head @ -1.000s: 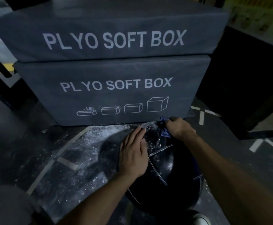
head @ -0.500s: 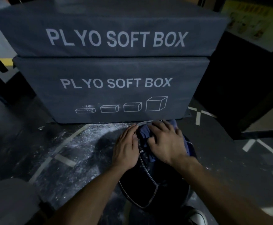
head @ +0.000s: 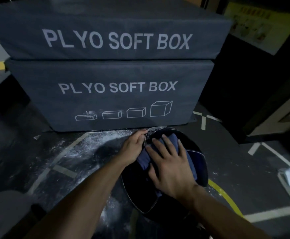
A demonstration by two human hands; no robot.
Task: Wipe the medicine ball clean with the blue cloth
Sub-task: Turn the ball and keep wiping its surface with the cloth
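Blue cloth (head: pixel 145 160) lies under the flat, spread right hand (head: pixel 171 167); left hand (head: pixel 134 146) cups the medicine ball (head: pixel 198 163).

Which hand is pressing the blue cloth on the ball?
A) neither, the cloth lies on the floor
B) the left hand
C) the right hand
C: the right hand lies flat on the blue cloth atop the medicine ball, while the left hand steadies the ball's side.
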